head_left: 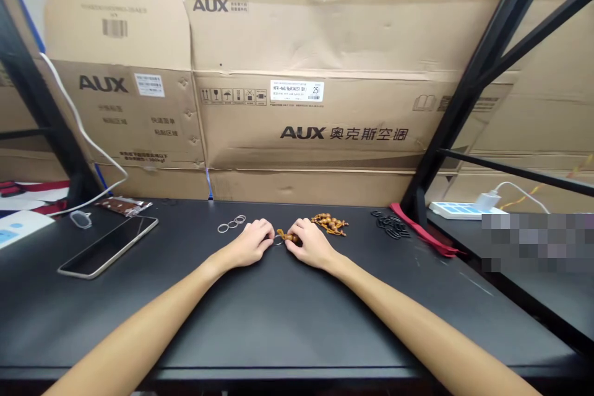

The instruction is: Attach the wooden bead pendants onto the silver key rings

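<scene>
Right fingers [294, 249] hold brown beads [291, 237] near bead pile [330, 223], metal rings [229, 225].

Beads [292, 237] brn w/ yel. cord [281, 233]; rings [236, 221] silvery; tabletop [278, 315] blk; cardboard [343, 37] tan w/ blk print [304, 133].

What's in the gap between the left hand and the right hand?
The head view shows a thin metal ring and part of a brown beaded piece between the left hand and right hand.
</scene>
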### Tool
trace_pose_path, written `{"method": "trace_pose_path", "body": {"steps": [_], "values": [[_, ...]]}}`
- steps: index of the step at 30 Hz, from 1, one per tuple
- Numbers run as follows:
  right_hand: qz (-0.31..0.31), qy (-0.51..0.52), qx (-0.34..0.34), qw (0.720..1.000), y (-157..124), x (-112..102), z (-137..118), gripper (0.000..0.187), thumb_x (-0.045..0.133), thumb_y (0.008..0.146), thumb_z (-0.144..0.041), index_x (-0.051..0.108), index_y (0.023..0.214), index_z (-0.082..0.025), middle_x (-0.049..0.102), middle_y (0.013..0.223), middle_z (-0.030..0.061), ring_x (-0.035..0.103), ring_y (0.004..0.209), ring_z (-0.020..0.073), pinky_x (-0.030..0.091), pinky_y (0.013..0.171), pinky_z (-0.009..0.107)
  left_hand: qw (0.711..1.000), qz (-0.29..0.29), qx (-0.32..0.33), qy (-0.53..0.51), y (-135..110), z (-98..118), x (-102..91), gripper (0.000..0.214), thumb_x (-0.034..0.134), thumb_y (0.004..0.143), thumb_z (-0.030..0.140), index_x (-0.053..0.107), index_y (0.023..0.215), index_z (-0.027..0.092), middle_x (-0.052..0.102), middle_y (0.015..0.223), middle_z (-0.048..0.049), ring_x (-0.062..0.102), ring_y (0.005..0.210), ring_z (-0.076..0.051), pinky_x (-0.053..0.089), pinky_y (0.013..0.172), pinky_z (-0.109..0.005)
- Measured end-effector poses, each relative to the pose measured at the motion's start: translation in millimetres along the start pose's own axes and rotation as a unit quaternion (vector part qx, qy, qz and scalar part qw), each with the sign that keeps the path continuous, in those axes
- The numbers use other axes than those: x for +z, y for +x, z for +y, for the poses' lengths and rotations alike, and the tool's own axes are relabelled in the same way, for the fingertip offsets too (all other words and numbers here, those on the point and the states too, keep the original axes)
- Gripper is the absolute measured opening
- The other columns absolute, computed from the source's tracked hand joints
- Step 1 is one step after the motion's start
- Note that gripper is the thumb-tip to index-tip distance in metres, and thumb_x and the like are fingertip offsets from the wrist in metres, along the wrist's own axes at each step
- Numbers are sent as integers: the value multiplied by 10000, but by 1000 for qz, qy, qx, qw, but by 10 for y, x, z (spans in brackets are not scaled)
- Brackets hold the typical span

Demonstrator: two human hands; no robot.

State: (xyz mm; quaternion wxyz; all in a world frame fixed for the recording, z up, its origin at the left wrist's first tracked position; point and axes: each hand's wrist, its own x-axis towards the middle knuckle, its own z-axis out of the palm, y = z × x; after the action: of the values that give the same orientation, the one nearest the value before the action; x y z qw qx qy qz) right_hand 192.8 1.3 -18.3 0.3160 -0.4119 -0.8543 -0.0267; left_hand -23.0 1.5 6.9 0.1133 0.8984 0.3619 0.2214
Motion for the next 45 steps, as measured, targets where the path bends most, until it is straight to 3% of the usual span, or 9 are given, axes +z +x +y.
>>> {"method": "trace_pose_path", "body": {"steps": [6, 18, 22, 29, 33, 38, 45], "values": [[0, 34, -24, 999, 4, -29, -52, 53, 603, 820, -243, 599, 816, -190, 579, 832, 48, 492, 798, 184, 431, 754, 326, 999, 30, 2, -22, -7, 36, -2, 131, 523, 874, 322, 532, 906, 195, 560, 973, -46, 515, 910, -195, 402, 842, -342], [-15, 77, -63, 995, -5, -38, -109, 100, 549, 872, -249, 610, 932, -197, 591, 894, 58, 519, 848, 186, 447, 791, 336, 998, 55, 0, 33, 6, 58, 66, 64, 546, 830, 235, 597, 828, 197, 584, 1003, -49, 512, 960, -216, 363, 909, -385], [-15, 89, -66, 994, -9, -30, -114, 66, 553, 867, -239, 604, 888, -202, 585, 883, 51, 524, 853, 183, 447, 793, 329, 998, 60, 6, 33, 16, 87, 48, 82, 566, 809, 244, 610, 758, 198, 593, 1010, -42, 520, 965, -218, 368, 903, -387], [-23, 93, -82, 992, -9, -63, -147, 81, 554, 864, -257, 584, 813, -203, 578, 877, 53, 513, 839, 183, 453, 782, 323, 993, 91, -77, 20, 50, -27, 79, 105, 575, 756, 211, 586, 655, 186, 612, 945, -53, 554, 912, -222, 410, 889, -381], [-18, 83, -66, 994, -3, -64, -148, 91, 535, 879, -270, 596, 874, -202, 583, 890, 61, 516, 847, 190, 456, 787, 336, 995, 94, -28, 9, 35, -19, 73, 40, 571, 772, 207, 609, 774, 193, 600, 986, -50, 543, 943, -213, 410, 901, -369], [-14, 78, -57, 995, -3, -59, -145, 89, 534, 879, -262, 597, 893, -201, 587, 896, 62, 515, 854, 193, 459, 788, 339, 995, 89, 7, 31, 18, 69, 39, 102, 575, 800, 242, 611, 716, 198, 596, 1024, -45, 527, 973, -215, 389, 927, -384], [-17, 87, -82, 993, -7, -49, -130, 85, 542, 880, -268, 585, 892, -197, 583, 910, 62, 512, 866, 192, 455, 799, 333, 991, 117, -67, 24, 52, 0, 66, 130, 580, 754, 194, 571, 625, 178, 610, 938, -53, 554, 895, -214, 425, 871, -384]]}}
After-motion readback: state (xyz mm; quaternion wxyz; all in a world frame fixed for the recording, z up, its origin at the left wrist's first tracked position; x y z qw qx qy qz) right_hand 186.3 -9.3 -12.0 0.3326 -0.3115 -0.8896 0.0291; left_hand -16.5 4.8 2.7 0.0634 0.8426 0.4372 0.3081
